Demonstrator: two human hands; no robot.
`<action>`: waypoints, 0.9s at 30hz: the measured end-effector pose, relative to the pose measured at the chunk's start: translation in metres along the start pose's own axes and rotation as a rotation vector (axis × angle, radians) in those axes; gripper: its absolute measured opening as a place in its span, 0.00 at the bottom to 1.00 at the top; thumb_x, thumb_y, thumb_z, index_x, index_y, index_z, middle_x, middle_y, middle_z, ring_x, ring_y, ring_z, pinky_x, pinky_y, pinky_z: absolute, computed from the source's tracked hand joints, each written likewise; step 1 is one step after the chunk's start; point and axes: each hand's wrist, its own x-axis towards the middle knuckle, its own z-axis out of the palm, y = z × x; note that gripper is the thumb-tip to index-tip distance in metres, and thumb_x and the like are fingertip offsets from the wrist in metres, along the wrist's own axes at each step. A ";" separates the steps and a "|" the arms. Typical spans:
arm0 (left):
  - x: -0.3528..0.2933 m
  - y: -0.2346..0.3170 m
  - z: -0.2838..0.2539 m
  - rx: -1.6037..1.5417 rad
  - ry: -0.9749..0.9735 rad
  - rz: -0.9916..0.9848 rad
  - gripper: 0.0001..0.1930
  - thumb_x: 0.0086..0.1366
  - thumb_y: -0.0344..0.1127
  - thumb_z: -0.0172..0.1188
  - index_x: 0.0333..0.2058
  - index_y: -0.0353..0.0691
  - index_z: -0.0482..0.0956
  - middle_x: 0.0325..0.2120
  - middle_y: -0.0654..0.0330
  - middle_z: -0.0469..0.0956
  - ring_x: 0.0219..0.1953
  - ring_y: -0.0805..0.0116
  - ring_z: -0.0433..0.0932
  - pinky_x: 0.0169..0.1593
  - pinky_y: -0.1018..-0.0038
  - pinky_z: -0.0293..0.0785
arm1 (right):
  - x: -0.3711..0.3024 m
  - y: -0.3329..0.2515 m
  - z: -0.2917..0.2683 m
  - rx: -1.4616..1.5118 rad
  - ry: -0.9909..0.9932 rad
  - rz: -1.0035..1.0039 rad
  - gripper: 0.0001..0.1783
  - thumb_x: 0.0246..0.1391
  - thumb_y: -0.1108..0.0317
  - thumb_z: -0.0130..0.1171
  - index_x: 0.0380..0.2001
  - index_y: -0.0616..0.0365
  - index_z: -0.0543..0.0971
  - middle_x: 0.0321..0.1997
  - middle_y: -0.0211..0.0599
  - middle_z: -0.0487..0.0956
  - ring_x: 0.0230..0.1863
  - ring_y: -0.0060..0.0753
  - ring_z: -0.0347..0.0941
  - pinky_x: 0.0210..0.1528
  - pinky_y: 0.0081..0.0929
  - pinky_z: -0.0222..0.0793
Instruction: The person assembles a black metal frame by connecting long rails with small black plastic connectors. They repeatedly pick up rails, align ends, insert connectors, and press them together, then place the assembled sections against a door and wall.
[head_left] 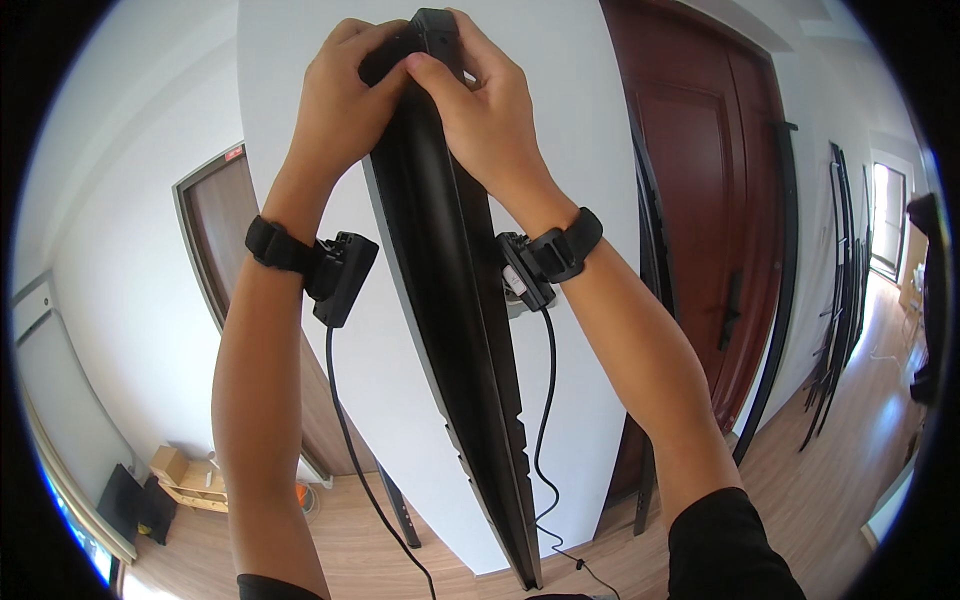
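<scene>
Two bare hands are clamped on the upper end of one long black bar (445,270), which is held upright in front of a white wall (560,120). Its left side is gripped just below the top by the left hand (350,95), and its right side by the right hand (490,110), with the thumbs brought close together over the front. The bar's notched lower end is pointed toward the wall's bottom corner; whether its foot is rested on the wooden floor (790,480) cannot be told. A black box (345,280) is strapped at the left wrist, and a similar one at the right. Beyond the wall's right edge a dark red door (690,180) is seen, with thin black strips (838,290) leaned farther off. The step in hand is judged to be the steadying of the bar by its top; for the next move, an even two-handed grip seems to be called for, so that the lower end is kept from swinging.
</scene>
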 end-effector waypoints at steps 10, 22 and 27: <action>0.002 0.004 -0.001 0.138 -0.044 -0.066 0.15 0.70 0.34 0.60 0.52 0.38 0.83 0.44 0.54 0.84 0.45 0.55 0.83 0.51 0.67 0.77 | -0.002 0.006 0.003 -0.028 0.026 -0.005 0.24 0.60 0.66 0.62 0.55 0.70 0.76 0.33 0.36 0.83 0.24 0.17 0.74 0.27 0.18 0.69; -0.005 0.008 -0.002 0.210 -0.041 -0.049 0.15 0.70 0.35 0.62 0.53 0.41 0.84 0.46 0.57 0.85 0.45 0.58 0.85 0.51 0.68 0.79 | -0.003 0.006 -0.002 -0.059 0.044 -0.060 0.16 0.59 0.65 0.62 0.46 0.64 0.77 0.35 0.35 0.83 0.23 0.18 0.71 0.27 0.20 0.68; -0.007 0.011 -0.001 0.219 -0.019 -0.072 0.18 0.64 0.30 0.64 0.53 0.42 0.84 0.47 0.58 0.85 0.47 0.59 0.85 0.52 0.68 0.79 | -0.002 0.009 0.000 0.013 0.015 0.008 0.25 0.53 0.68 0.62 0.54 0.60 0.71 0.47 0.41 0.80 0.34 0.26 0.76 0.34 0.25 0.73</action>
